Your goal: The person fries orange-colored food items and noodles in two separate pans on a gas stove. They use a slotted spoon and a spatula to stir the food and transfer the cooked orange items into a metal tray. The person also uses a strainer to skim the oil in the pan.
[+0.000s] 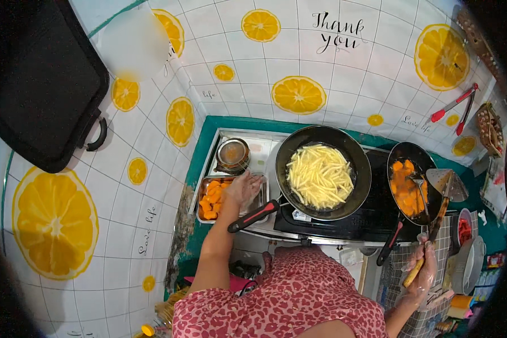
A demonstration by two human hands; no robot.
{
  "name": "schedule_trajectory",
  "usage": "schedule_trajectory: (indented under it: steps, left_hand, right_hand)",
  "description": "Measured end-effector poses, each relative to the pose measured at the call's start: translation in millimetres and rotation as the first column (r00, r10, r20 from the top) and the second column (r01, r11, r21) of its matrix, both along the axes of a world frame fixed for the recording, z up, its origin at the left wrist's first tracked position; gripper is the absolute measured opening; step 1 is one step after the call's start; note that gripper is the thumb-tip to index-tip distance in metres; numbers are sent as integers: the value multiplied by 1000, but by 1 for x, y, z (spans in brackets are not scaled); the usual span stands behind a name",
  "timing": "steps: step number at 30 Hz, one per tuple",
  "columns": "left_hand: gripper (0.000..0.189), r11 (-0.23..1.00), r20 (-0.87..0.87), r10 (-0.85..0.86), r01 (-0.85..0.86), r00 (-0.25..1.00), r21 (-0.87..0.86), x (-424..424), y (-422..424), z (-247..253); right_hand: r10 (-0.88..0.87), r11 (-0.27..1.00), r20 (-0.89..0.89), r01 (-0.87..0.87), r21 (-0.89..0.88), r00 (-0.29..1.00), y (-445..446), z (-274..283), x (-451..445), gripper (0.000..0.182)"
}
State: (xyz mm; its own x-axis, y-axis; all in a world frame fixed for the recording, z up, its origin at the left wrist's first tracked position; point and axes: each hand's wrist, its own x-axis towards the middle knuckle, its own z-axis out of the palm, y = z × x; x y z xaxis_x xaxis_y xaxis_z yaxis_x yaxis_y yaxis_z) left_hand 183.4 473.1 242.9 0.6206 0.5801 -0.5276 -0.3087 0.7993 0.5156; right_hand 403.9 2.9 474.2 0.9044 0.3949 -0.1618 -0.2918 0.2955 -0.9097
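Note:
My left hand, in a clear plastic glove, hovers over a metal tray with its fingers apart and nothing visible in them. Orange food pieces lie in the tray's left part. My gloved right hand grips the wooden handle of a perforated turner. A fork-like metal utensil also runs from that hand into the smaller frying pan, where orange pieces sit in oil; its hold is unclear. Between my hands, a large frying pan contains pale potato strips in oil.
The large pan's black-and-red handle projects beside my left forearm. A lidded jar stands behind the tray. Both pans rest on a black stove. Red-handled tongs hang on the wall; a red-filled bowl stands at right.

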Motion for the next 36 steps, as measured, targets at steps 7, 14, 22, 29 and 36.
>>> schedule_trajectory:
  steps: [7,14,22,29,36]
  left_hand:
    - [19,961,-28,213,-204,977,188,-4,26,-55]
    - [37,556,-701,527,429,480,712,-26,23,-46]
    - [43,441,-733,636,665,244,603,-30,-17,43]
    - [33,554,-776,631,694,11,460,-24,-15,74]
    - [28,579,-855,503,783,-125,226,-33,0,55]
  right_hand:
    - [-4,998,-7,5,63,1000,14,8,-6,23]
    - [11,993,-42,-6,122,999,26,9,-8,21]
    - [62,992,-41,-57,113,997,24,6,-5,22]
    - [30,993,-9,-29,115,999,25,15,-12,22]
    - [13,996,13,-14,90,1000,17,15,-11,23]
